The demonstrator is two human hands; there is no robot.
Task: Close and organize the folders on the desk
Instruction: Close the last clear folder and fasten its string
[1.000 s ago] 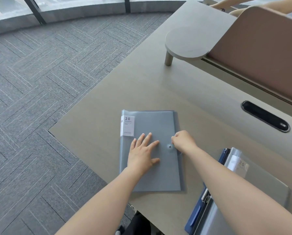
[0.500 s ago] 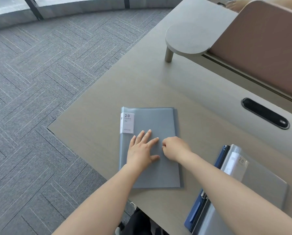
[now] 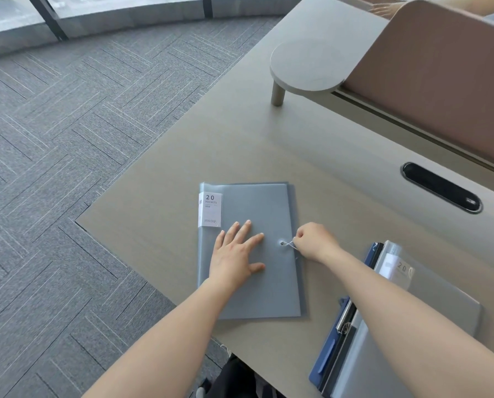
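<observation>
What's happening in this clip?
A person is fastening a grey 20-pocket folder that lies closed on the desk. The left hand presses flat on its cover, while the right hand pinches the thin string at the button closure. More folders sit stacked to the right.

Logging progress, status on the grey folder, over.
Left hand flat on grey folder, pinning it shut. Right hand pinching the string at the button. Nothing in the way; stack apart, right.
</observation>
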